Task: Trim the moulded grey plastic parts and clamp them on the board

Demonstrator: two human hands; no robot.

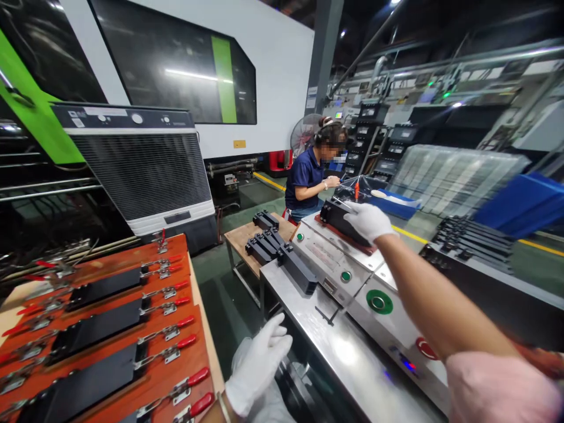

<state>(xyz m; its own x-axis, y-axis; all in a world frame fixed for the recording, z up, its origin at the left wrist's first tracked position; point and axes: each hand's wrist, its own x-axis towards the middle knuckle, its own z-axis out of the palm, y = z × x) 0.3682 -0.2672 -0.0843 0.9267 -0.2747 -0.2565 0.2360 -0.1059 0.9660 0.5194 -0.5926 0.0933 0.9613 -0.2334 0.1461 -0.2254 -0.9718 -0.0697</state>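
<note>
My right hand (pixel 369 221), in a white glove, reaches over a long black part (pixel 343 220) lying on a reddish-brown pad on a metal bench machine (pixel 328 252). Its fingers are closed around what looks like a thin light-coloured rod (pixel 341 202), whose kind I cannot make out. My left hand (pixel 261 365), also gloved, hovers low in front of the bench with loosely bent fingers and nothing visible in it. Beneath it a clear plastic bag and dark parts are partly hidden. Another long black part (pixel 297 268) rests at the bench's left end, near a small black hex-key-shaped piece (pixel 325 316).
Left stands an orange fixture board (pixel 176 294) with red-handled toggle clamps and black panels. Several black parts (pixel 264 244) lie on a low wooden table (pixel 240 238). A co-worker (pixel 306 176) sits behind it. An air cooler (pixel 145 170) stands at back left. Black parts (pixel 471 241) are stacked right.
</note>
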